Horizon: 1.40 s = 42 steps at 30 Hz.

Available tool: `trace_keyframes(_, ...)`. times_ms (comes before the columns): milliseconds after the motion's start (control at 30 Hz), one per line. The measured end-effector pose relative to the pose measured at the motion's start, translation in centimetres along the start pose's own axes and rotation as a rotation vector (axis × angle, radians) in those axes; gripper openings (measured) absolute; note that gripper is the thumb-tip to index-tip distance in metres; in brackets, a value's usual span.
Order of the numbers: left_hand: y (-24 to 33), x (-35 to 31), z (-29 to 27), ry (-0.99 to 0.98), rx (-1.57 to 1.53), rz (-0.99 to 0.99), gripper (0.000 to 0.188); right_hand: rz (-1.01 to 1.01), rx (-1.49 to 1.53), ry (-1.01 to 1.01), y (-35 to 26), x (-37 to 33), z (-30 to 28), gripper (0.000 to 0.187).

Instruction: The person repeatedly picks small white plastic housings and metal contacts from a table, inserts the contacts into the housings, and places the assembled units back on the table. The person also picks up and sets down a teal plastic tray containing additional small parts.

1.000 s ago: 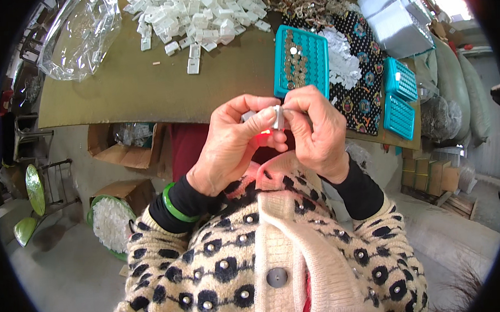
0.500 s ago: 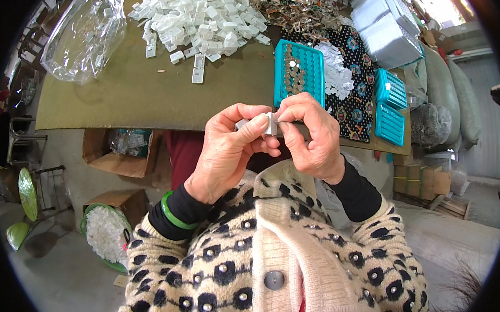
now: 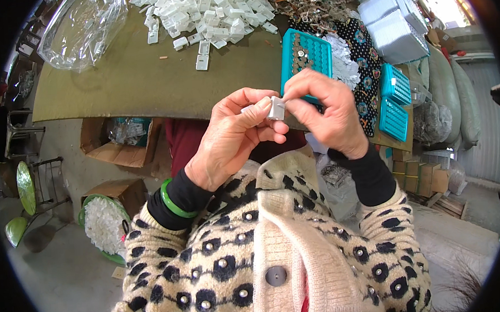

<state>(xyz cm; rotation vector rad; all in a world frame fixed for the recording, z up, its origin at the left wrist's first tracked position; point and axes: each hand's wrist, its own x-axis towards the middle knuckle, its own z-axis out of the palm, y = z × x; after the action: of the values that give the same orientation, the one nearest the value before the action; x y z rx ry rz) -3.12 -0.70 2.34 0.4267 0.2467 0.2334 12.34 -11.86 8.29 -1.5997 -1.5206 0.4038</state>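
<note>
Hands [image 3: 226,132] [image 3: 333,109] in pinches at white piece [image 3: 277,110]

This looks like a small workshop for assembling parts in bulk: a broad worktable [image 3: 105,96] bears a heap of small white plastic parts [image 3: 208,14] along its far side and, toward its right end, a teal compartment tray [image 3: 322,56] and tall white stacks [image 3: 393,32]. Bulging sacks [image 3: 447,97] stand beyond the worktable's right end, an open cardboard carton [image 3: 126,155] sits beneath it, and a green basin [image 3: 114,257] of white pieces rests on the grey floor [image 3: 58,279] on its near left side.
</note>
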Motion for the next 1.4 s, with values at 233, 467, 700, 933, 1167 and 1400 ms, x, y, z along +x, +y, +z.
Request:
trace_keyframes(233, 0.9, 1.4, -0.5, 0.071, 0.05, -0.037, 0.015, -0.212, -0.608, 0.081, 6.6, 4.7, -7.1, 0.014)
trace_keyframes(467, 1.5, 3.0, -0.8, 0.188, 0.203, -0.009, 0.014, -0.232, -0.798, -0.268, 13.2, 6.9, -10.6, 0.019)
trace_keyframes(700, 1.3, 3.8, -0.7, 0.205, 0.211, -0.045, 0.017, -0.094, -0.549, -0.072, 14.4, 7.0, -12.2, 0.012)
trace_keyframes(933, 1.3, 3.9, -0.5, 0.207, 0.248, -0.028, 0.018, 0.296, 0.787, 0.401, 14.7, 8.1, -14.3, 0.016)
trace_keyframes(1167, 1.4, 4.0, -0.2, 0.207, 0.219, -0.026, 0.012, 0.354, 0.45, 0.359, 14.3, 8.8, -14.5, 0.019)
trace_keyframes(1400, 2.2, 3.7, 0.6, 0.168, 0.23, -0.037, 0.015, 0.34, 0.381, 0.393, 12.3, 9.2, -12.5, 0.019)
